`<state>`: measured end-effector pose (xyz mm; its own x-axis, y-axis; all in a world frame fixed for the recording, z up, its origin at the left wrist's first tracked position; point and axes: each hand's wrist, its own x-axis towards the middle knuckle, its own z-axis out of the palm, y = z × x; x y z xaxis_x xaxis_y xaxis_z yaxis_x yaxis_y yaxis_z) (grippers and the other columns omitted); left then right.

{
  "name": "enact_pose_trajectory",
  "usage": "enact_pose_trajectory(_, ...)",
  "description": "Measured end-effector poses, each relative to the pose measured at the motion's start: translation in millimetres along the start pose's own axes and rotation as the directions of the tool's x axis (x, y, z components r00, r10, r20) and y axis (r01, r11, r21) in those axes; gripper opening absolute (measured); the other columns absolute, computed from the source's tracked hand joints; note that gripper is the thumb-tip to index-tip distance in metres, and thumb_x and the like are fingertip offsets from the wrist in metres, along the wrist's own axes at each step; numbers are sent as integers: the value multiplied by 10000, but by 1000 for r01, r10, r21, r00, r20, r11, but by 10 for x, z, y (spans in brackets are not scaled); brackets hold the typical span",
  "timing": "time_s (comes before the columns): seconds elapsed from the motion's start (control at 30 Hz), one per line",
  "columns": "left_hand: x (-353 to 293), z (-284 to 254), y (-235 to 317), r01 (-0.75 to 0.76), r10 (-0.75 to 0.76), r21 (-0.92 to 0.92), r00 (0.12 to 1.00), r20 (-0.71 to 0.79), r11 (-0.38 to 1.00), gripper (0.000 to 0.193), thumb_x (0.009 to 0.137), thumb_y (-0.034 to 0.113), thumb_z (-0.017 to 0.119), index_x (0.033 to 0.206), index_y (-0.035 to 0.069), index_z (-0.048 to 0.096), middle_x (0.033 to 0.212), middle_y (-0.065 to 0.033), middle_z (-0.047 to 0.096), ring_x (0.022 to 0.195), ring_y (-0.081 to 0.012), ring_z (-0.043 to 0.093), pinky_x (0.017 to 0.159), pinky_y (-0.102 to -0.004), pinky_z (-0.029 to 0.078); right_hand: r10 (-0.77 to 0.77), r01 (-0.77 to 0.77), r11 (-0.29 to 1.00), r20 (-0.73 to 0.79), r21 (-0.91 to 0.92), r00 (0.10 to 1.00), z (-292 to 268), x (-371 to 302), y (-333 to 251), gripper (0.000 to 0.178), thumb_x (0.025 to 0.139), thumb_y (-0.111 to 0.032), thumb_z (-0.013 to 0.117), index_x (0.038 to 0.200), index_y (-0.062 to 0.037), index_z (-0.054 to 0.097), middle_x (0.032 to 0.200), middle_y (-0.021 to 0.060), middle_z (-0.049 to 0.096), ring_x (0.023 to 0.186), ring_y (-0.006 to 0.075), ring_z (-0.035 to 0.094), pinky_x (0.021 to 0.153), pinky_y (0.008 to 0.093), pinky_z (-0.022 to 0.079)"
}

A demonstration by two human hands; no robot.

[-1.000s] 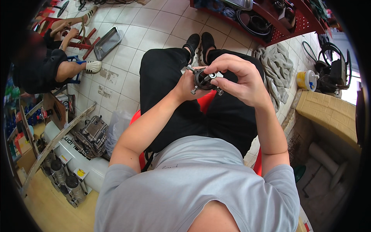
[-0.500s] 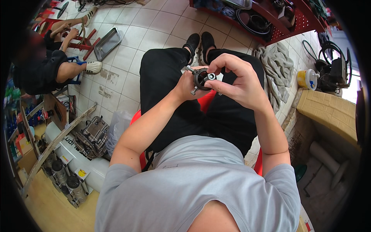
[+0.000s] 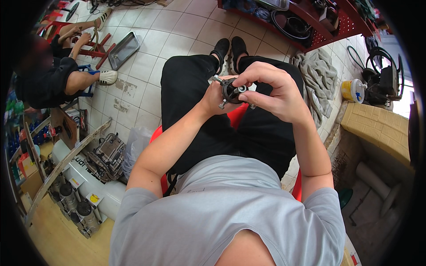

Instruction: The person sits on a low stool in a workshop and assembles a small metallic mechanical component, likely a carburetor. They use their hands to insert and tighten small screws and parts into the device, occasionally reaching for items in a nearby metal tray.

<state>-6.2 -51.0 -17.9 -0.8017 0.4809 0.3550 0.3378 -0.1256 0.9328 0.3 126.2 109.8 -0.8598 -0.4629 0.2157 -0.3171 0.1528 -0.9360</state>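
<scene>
A dark round metal part [image 3: 227, 91] with bolts sticking out around its rim is held over my lap. My left hand [image 3: 213, 98] wraps round it from the left, its fingers mostly hidden beneath. At the part's right side, the thumb and forefinger of my right hand [image 3: 274, 91] pinch a small silvery metal cylinder [image 3: 242, 89] with a hole in its end. The cylinder lies at the opening of the dark part; how deep it sits inside I cannot tell.
A co-worker [image 3: 51, 80] sits at the left near a metal tray [image 3: 124, 50]. An air compressor [image 3: 95, 175] stands at lower left. Grey cloth [image 3: 316, 75], a yellow-and-white bucket [image 3: 353, 91] and a cardboard box [image 3: 377, 128] lie right; a red shelf [image 3: 306, 26] stands ahead.
My right hand has shifted slightly left, its forefinger now further over the dark part. The small cylinder has tilted and sits a little closer in. My left hand keeps its hold.
</scene>
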Motion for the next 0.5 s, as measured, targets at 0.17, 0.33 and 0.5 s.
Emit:
enact_pose_trajectory(0.17, 10, 13, 46, -23, 23, -12, 999, -24, 1000, 357, 699, 98, 770, 1020, -8, 655, 935, -124, 700, 833, -262, 695, 745, -338, 536, 29, -30, 998, 22, 48, 999, -16, -8, 18, 225, 761, -39, 775, 981, -38, 731, 886, 27, 644, 807, 129, 565, 726, 267, 455)
enact_pose_trajectory(0.33, 19, 0, 61, -36, 36, 25, 999, -9, 999, 367, 697, 110, 772, 1028, 0, 659, 943, -120, 704, 848, -261, 696, 756, -341, 536, 60, -62, 996, 29, 68, 998, -19, -10, 9, 223, 761, -38, 778, 979, -41, 733, 892, 23, 642, 810, 124, 558, 731, 261, 446)
enact_pose_trajectory(0.5, 9, -1, 35, 14, -14, -2, 1000, -1, 1000, 372, 692, 109, 770, 1030, -1, 660, 946, -121, 706, 851, -263, 697, 758, -339, 537, 47, -49, 996, 24, 70, 999, -19, -10, 28, 222, 760, -45, 779, 975, -39, 724, 891, 25, 641, 816, 132, 560, 732, 266, 446)
